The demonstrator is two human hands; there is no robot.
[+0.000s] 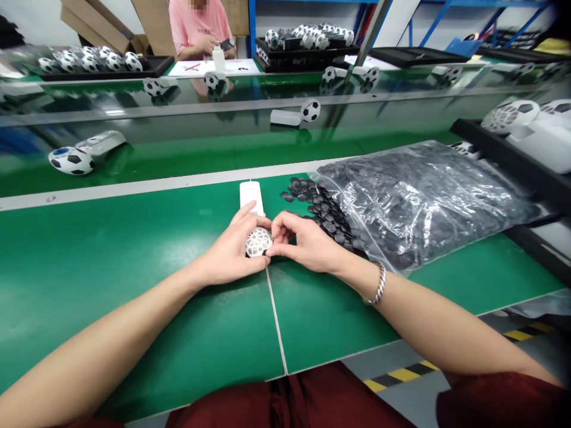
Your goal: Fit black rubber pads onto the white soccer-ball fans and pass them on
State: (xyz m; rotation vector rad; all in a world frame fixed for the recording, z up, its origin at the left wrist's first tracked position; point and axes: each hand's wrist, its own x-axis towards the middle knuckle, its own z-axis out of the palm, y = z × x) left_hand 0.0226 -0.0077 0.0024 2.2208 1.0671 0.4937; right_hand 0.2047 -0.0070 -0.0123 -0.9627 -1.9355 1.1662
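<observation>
Head cam had both hands right in the middle of the green tabletop, working on one little white lattice ball. So the ball sat between the two hands, with its openwork side facing up. The left hand had it from the left, fingers curled around the far side and thumb along the near side, so that grip was pretty snug. The right hand came in from the right, its thumb and fingertips narrowed up against the ball's right edge. Couldn't tell if they were pinching some small part, fingers hid it.

Just past the ball, on the far side, lay a white oblong piece; couldn't tell whether the two were joined. To the right, a big clear plastic bag was lying on its side, with loose black pieces spilling from its mouth onto the table, near the right hand. Silver bracelet on the right wrist, btw.

Farther off, on the shiny green belt, there was a black-and-white ball to the left and another soccer-style ball around the center. Way at the far side, a person in a pink top was sitting behind a white bottle.
</observation>
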